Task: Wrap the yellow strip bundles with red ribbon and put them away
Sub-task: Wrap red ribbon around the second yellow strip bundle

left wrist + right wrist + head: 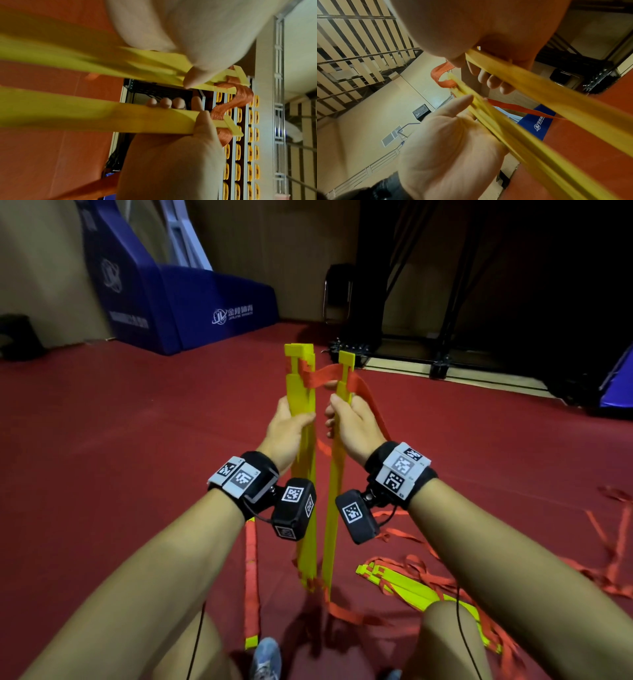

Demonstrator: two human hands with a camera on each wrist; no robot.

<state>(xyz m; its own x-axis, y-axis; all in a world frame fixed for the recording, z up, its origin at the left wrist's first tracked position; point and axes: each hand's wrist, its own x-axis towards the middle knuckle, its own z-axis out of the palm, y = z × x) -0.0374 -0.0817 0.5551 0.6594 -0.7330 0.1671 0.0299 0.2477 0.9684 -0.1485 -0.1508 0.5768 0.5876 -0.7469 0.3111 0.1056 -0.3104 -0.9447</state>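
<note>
Left hand (pixel 289 424): fingers curled tight round yellow strip bundle (pixel 301 390). Right hand (pixel 354 421): fingers wrapped round single yellow strip (pixel 346 362). Red ribbon (pixel 322 376) links both tops.

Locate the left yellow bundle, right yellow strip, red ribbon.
left yellow bundle (pixel 300 386), head view, upper shaft.
right yellow strip (pixel 346 358), head view, top end.
red ribbon (pixel 324 374), head view, span between tops.

woven red ribbon (pixel 240 102), matt plastic yellow strips (pixel 301 392)

A sports hall: red court flooring (pixel 137 422), a blue padded hoop base (pixel 191 302) bearing a sports logo, rows of yellow spectator seats (pixel 250 152), a wall scoreboard (pixel 421 112).
</note>
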